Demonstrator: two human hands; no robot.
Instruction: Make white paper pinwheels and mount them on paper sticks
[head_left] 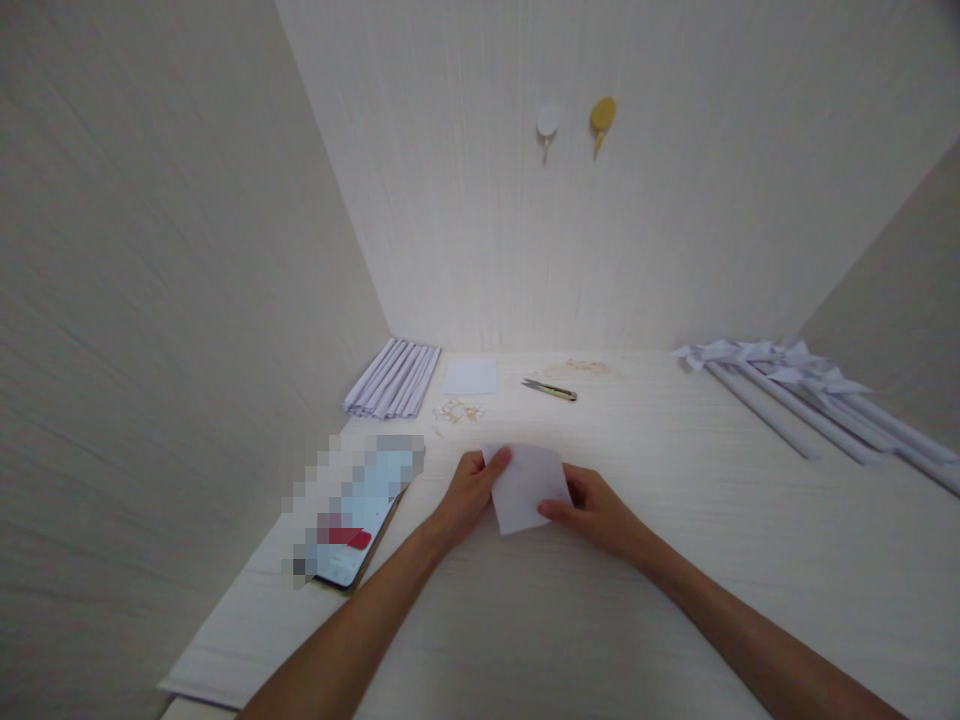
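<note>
Both my hands hold a small white sheet of paper (531,488) above the table. My left hand (474,488) grips its left edge, thumb on top and fingers underneath. At the right edge, my right hand (589,505) pinches the sheet, again with the thumb over it. The fingers behind the paper are mostly hidden. Beyond the hands lie thread snips (550,389) with a yellowish handle. A second piece of white paper (470,377) lies flat near the back wall, with a scatter of small pale bits (459,411) in front of it.
A row of rolled paper tubes (396,380) lies at the back left. More paper sticks with folded, pointed ends (787,375) are piled at the right. A phone (367,515), partly blurred out, rests at the left. White and yellow hooks (602,115) are on the back wall.
</note>
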